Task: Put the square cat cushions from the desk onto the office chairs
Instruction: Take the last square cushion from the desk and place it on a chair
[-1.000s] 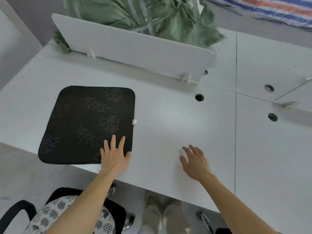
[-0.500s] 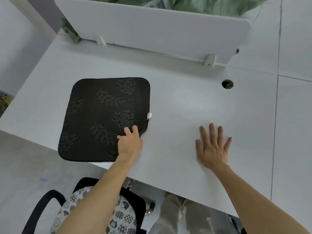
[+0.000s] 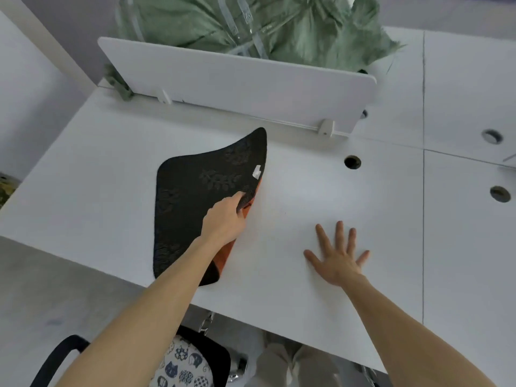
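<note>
Starting nearest, at the office chair tucked below the front edge of the worktop, its seat already topped with a cat-print cushion. Up and just right of the chair, reaching over that edge: left hand, fingers curled round the right border of the black cushion, gripping it. Farther right of the chair, well apart from the black cushion: right hand, flat on bare worktop, fingers straight and spread, holding nothing. Straight beyond the chair, lying on the worktop with its near border close to the front edge: the black cushion, leaf-patterned dark face up, right side and far right corner curled up off the surface, orange underside and small white tag showing along the raised edge. Square, so no real long axis; raised edge running away from the chair, near to far. Judging from this: left hand plainly nearer and already in charge, so likely a lift and a draw back toward the body; which seat it is meant for, not to be told. Farthest from the chair: white divider panel, green sack behind it.
</note>
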A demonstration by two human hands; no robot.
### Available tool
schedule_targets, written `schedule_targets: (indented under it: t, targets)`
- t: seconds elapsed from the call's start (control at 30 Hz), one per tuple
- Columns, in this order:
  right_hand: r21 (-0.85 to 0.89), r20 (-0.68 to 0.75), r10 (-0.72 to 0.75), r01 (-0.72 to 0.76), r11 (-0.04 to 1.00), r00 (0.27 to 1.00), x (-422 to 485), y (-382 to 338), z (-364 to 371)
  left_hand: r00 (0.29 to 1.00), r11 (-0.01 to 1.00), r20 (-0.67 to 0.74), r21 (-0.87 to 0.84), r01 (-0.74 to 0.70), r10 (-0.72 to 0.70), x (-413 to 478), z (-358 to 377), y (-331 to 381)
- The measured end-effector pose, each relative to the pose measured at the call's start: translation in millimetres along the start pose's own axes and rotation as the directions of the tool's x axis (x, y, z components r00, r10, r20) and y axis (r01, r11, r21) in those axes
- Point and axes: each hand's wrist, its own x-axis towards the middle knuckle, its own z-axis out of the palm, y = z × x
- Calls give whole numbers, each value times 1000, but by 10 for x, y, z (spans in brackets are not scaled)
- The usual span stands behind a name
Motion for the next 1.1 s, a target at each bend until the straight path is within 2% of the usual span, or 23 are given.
schedule_targets:
  t: [0.07,0.17,0.27,0.33,0.5,0.7,0.83,0.93,1.03,1.1]
  targets:
    - [-12,19,12,-12,1000,1000,-60,30,-71,999,954,-54,-300,-23,7,-54,-198,264]
    - [-23,14,48,-48,999,999,-130,48,-137,983,751,-144,-660,-7,-118,-86,-480,484]
    - [-8,5,57,-57,998,998,-140,49,-169,927,541,-194,-841,11,-321,-118,-639,404]
    - [-3,-6,37,-37,999,999,-137,74,-180,878,496,-191,-866,60,-438,-150,-626,218]
    - [-6,-44,-17,17,1000,999,-118,197,-135,798,579,-101,-742,337,-594,-296,-211,-378]
    - [-9,-72,-31,31,999,997,-76,208,-101,732,552,117,-581,598,-671,-502,396,-805]
    - [4,-90,-28,29,1000,995,-55,235,-48,737,703,-33,-333,629,-675,-574,611,-824]
    - [21,-107,-31,34,999,994,-70,242,-37,756,774,-164,-127,621,-634,-629,642,-782]
    - [94,-169,-14,30,995,986,-30,208,-119,853,852,-216,127,507,-475,-537,582,-818]
    - [176,-233,10,32,984,972,44,130,-238,888,878,-192,166,448,-417,-379,500,-873]
